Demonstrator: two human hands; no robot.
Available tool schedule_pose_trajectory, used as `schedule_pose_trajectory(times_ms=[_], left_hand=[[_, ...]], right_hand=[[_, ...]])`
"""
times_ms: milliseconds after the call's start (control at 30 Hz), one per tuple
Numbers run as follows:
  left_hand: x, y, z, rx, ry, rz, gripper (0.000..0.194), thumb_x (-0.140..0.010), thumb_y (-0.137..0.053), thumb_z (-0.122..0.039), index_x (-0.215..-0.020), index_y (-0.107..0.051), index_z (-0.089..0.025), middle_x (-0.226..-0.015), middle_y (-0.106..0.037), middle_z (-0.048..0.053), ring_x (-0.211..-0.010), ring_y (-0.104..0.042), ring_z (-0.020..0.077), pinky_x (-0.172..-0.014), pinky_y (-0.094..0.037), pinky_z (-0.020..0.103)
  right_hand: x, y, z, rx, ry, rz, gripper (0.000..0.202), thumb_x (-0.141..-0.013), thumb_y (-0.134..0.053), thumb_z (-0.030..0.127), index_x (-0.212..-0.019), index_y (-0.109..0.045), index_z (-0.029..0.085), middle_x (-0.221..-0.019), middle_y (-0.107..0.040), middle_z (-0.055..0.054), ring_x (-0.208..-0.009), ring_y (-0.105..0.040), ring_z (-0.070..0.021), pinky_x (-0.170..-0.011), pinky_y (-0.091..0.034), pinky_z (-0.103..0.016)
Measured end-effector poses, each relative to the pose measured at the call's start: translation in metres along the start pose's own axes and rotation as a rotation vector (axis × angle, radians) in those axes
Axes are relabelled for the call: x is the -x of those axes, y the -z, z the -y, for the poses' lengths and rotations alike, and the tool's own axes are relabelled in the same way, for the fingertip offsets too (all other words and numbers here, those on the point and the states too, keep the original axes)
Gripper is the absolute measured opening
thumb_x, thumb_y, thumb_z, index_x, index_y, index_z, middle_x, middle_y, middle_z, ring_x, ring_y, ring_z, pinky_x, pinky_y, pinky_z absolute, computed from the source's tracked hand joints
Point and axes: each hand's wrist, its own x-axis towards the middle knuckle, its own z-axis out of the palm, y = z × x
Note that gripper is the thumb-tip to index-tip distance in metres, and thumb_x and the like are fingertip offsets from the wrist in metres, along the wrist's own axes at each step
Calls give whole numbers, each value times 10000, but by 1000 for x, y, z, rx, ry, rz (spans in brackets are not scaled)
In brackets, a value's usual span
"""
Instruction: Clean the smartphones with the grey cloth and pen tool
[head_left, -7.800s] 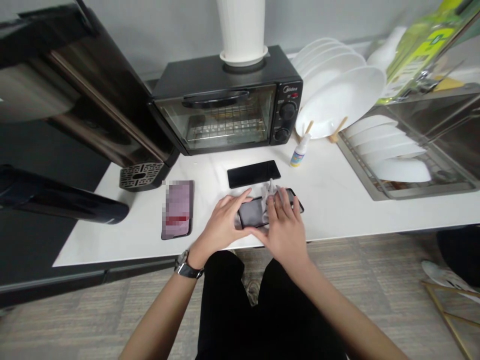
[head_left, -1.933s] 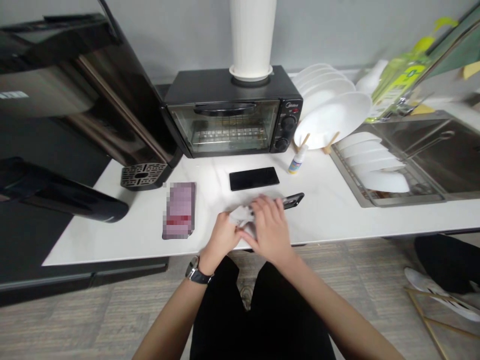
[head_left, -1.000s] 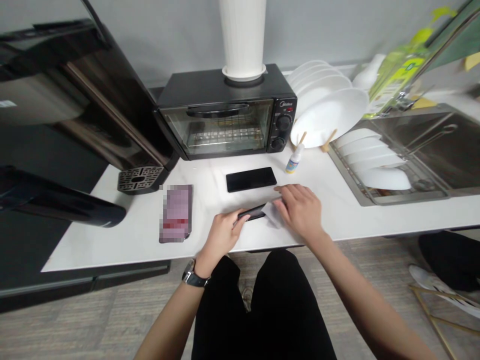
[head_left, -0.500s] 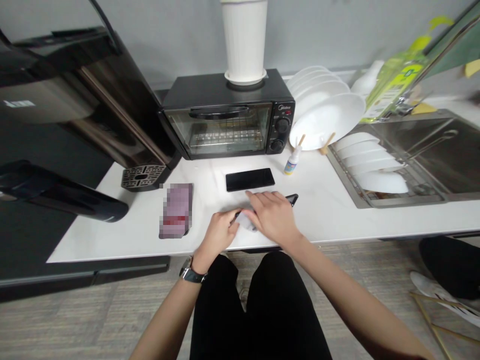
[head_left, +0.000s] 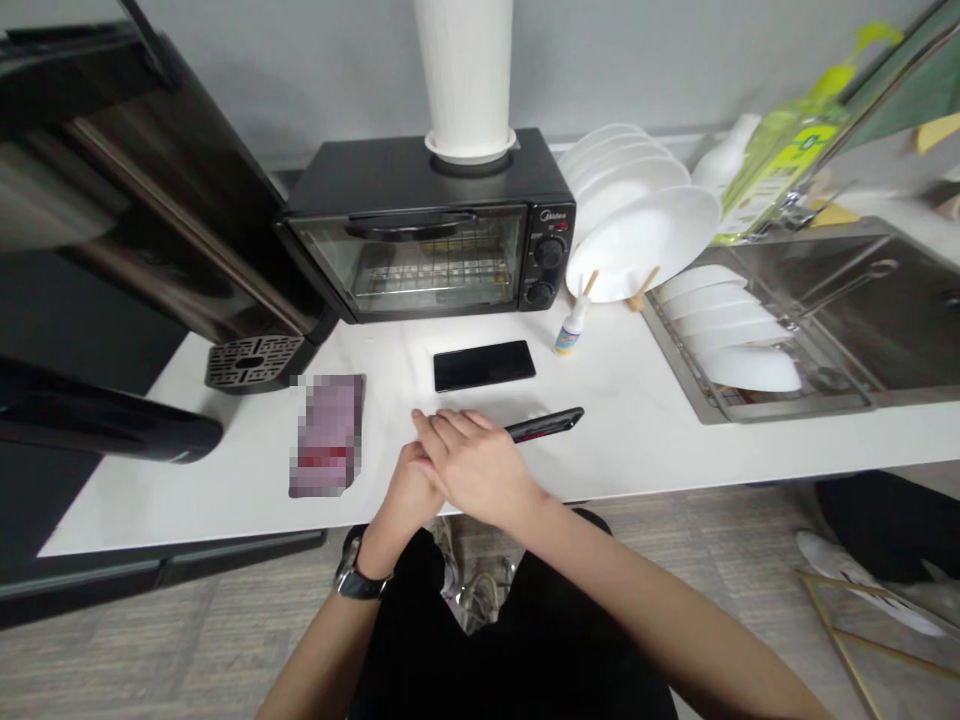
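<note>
At a white counter, we read "Midea" on the front of a black toaster oven. Before it, the right hand lies over the left hand, the two pressed together; what they grip between them we cannot tell. From beneath the right hand juts a black phone, glossy, red along its near edge, close to the counter's front. Farther back we see a second phone lying flat, screen dark, and a small bottle, its label too small for us to read.
</note>
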Motion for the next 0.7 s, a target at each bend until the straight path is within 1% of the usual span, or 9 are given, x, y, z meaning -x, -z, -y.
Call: schedule_pose_trajectory(times_ms=[67,133,233,300,400,467,533,633,700], left_hand=[[-1,3,-5,34,-1,17,237,-937,-532,-148,-789,-714,-179,-666,-718,29,-575,-643,173,-597,-520,263],[-4,6,-13,95,22,31,233,-1008,-550,-224,-924,-764,-185,-707,-746,9,-553,-634,151,-594,-509,247],[-8,7,-19,161,51,37,217,-1040,-584,-304,-1066,-775,-204,-804,-787,12,-614,-671,155,-621,-515,243],[-8,5,-16,138,34,30,222,-1029,-575,-268,-946,-766,-192,-744,-762,15,-602,-662,160,-605,-502,245],[-5,-1,-6,68,13,-1,249,-937,-544,-133,-738,-687,-175,-638,-695,35,-545,-612,168,-560,-474,262],[-4,-3,0,45,16,-18,197,-859,-541,-77,-756,-684,-166,-673,-707,60,-577,-625,186,-575,-489,278],[-3,-4,1,50,14,-8,182,-836,-552,-63,-810,-706,-158,-727,-732,70,-621,-650,192,-603,-508,280],[-5,0,-5,85,12,24,199,-935,-567,-120,-859,-744,-170,-690,-723,23,-597,-643,161,-603,-496,248],[-7,3,-12,128,34,26,205,-1014,-582,-216,-960,-776,-178,-689,-729,2,-586,-639,146,-592,-477,231]], right_hand=[[13,11,-21,27,-38,38,513,-1102,-512,454,-1410,-622,59,-1108,-799,-118,-992,-711,-251,-864,-485,-387],[28,22,-48,67,-127,50,474,-1115,-471,460,-1293,-697,83,-1009,-806,-112,-892,-712,-250,-788,-449,-395],[40,27,-67,87,-230,3,425,-1122,-446,398,-1168,-748,102,-999,-809,-121,-898,-716,-252,-803,-419,-399],[34,20,-54,77,-249,-34,400,-1119,-437,342,-1176,-749,98,-1018,-809,-120,-921,-717,-250,-835,-416,-402],[13,2,-12,37,-189,-52,403,-1113,-438,316,-1272,-712,66,-1068,-803,-121,-953,-706,-248,-863,-435,-405],[3,-6,8,9,-119,-49,426,-1113,-443,321,-1363,-659,51,-1144,-792,-132,-1001,-694,-248,-881,-454,-403],[4,-6,8,5,-75,-45,455,-1111,-458,332,-1442,-603,56,-1193,-782,-138,-1032,-688,-249,-890,-463,-400],[24,8,-29,55,-140,-55,447,-1103,-484,350,-1417,-634,68,-1081,-803,-124,-950,-705,-252,-847,-453,-398],[40,20,-62,106,-255,-82,393,-1108,-461,336,-1258,-735,99,-1016,-815,-109,-899,-720,-244,-827,-445,-392]])
